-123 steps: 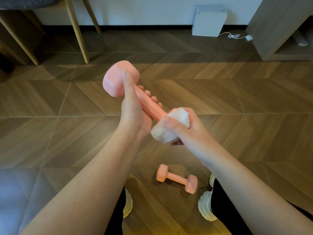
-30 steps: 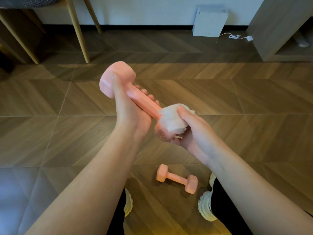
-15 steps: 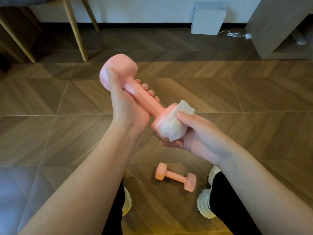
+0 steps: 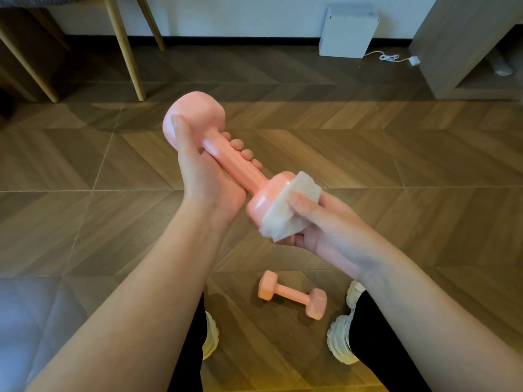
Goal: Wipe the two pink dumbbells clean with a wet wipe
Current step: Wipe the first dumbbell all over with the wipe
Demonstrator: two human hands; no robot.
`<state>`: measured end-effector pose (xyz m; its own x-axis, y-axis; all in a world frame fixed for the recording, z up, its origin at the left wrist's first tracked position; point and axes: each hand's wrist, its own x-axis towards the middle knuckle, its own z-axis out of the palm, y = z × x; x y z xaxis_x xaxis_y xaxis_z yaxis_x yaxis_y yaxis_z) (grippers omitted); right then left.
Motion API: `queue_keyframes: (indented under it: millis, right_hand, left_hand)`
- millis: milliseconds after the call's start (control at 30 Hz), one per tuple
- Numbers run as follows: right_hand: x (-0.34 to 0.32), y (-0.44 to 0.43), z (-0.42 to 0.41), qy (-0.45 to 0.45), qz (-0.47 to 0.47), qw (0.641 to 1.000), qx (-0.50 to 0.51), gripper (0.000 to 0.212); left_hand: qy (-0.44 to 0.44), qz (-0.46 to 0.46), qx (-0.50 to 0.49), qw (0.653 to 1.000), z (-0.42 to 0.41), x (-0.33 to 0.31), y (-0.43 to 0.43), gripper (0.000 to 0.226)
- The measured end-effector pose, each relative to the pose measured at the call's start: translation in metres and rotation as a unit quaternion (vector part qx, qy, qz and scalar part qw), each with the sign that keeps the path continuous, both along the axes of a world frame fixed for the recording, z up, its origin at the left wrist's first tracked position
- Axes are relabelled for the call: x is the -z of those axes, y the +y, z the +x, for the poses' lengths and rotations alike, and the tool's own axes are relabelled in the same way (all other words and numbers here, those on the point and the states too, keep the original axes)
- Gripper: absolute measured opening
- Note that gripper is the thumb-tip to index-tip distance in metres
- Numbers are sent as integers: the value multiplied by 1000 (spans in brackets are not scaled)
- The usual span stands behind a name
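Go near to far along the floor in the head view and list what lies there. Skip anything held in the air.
White shoes → pink dumbbell on the floor → wooden chair legs → white box against the wall.

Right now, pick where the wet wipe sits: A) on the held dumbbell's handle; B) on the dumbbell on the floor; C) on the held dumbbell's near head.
C: the right hand presses the wet wipe against the near head of the held dumbbell, whose handle the left hand grips.
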<state>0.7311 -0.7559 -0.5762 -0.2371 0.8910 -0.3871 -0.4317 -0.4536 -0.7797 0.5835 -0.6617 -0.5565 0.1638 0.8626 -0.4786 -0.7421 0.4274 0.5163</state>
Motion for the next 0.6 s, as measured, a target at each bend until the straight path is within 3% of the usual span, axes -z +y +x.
queue_keyframes:
  millis: [200, 367, 467, 600]
  right_hand:
    - [2, 1, -17, -106, -35, 993, 49, 63]
    - [-1, 3, -6, -21, -23, 998, 50, 53]
    - [-1, 0, 2, 6, 7, 1000, 20, 58]
    - [4, -3, 0, -97, 42, 994, 33, 63]
  left_hand:
    - [35, 25, 34, 998, 5, 2, -6, 66]
    - [5, 22, 13, 1000, 3, -2, -1, 66]
    - [-15, 12, 6, 1000, 0, -2, -1, 68]
    - [40, -26, 6, 999, 1, 0, -1, 74]
